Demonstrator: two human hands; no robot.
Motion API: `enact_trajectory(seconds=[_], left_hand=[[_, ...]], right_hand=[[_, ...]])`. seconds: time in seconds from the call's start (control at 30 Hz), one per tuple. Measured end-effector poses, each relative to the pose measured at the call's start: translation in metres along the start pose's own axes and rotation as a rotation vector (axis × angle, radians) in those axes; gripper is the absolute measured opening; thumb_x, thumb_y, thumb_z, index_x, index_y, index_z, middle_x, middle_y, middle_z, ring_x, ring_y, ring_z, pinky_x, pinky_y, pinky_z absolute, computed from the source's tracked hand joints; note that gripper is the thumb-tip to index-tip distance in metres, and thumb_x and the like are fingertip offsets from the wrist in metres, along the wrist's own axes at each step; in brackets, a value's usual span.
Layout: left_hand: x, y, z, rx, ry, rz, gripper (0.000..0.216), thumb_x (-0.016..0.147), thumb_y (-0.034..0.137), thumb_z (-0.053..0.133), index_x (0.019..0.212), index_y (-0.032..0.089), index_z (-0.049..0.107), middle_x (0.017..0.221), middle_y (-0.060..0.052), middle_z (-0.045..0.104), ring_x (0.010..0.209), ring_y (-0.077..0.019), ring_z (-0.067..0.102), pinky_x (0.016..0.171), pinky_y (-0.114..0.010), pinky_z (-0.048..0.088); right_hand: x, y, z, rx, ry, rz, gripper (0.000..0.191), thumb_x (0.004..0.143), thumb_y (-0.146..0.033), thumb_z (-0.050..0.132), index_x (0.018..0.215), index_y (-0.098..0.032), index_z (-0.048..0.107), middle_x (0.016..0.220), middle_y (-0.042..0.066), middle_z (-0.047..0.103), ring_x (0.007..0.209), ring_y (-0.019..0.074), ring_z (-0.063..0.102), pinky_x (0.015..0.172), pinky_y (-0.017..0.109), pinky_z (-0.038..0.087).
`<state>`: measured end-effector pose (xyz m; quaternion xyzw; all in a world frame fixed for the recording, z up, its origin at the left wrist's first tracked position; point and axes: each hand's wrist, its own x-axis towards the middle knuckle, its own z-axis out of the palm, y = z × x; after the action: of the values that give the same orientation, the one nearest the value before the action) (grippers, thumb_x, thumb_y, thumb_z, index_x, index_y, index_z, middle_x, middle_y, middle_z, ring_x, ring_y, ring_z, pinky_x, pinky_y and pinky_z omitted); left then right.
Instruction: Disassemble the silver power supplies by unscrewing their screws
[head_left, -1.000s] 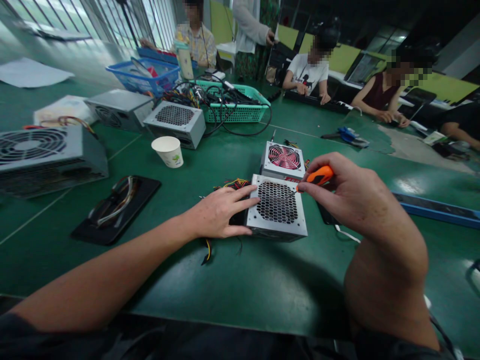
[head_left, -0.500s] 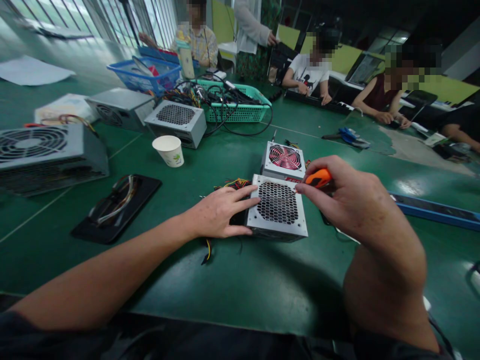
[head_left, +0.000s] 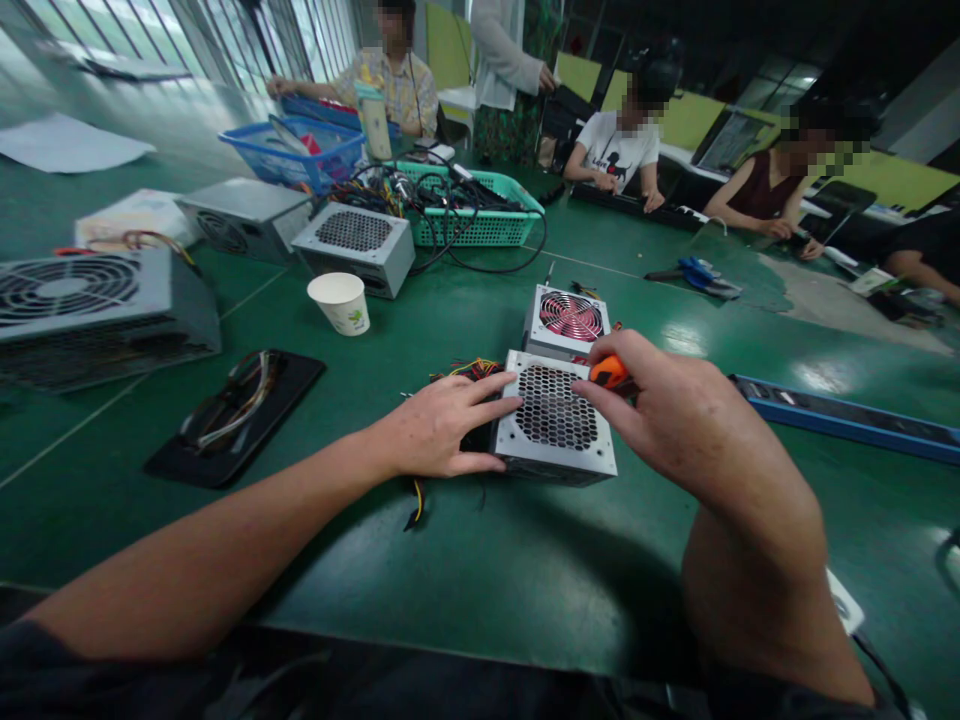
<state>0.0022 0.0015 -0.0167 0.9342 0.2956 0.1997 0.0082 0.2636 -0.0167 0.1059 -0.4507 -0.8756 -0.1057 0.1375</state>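
Head view: the left hand (head_left: 431, 425) is bracing the gray perforated case (head_left: 559, 408) on the table (head_left: 450, 580), its fingers (head_left: 491, 409) lying spread along the left edge, while the right hand (head_left: 679, 425) is pinching an orange handle (head_left: 607, 372) at the far right corner. Good control is likely depending on firm bracing and square aim.

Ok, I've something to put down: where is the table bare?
Bare table: between the paper cup and red-fanned power supply, also between the forearms. Crowded: around the green basket, with cables and grey power supplies.
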Motion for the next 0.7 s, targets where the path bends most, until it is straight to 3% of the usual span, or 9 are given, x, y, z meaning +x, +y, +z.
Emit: enact_trajectory(seconds=[0.27, 0.7], left_hand=[[-0.001, -0.001, 0.003, -0.008, 0.024, 0.011, 0.077, 0.091, 0.061, 0.061, 0.15, 0.014, 0.046, 0.159, -0.023, 0.039, 0.127, -0.0365, 0.059, 0.103, -0.052, 0.05], [0.0, -0.001, 0.002, -0.001, 0.023, 0.011, 0.077, 0.092, 0.064, 0.056, 0.148, 0.011, 0.048, 0.159, -0.024, 0.039, 0.13, -0.0362, 0.057, 0.104, -0.051, 0.05]], right_hand=[[0.005, -0.026, 0.01, -0.157, -0.028, -0.049, 0.012, 0.099, -0.029, 0.052, 0.101, -0.019, 0.058, 0.081, 0.007, 0.072, 0.068, 0.0216, 0.066, 0.055, 0.03, 0.03], [0.013, -0.008, 0.016, -0.064, 0.155, 0.231, 0.024, 0.09, -0.036, 0.065, 0.107, -0.019, 0.065, 0.073, 0.008, 0.072, 0.063, 0.0243, 0.066, 0.057, 0.031, 0.039]])
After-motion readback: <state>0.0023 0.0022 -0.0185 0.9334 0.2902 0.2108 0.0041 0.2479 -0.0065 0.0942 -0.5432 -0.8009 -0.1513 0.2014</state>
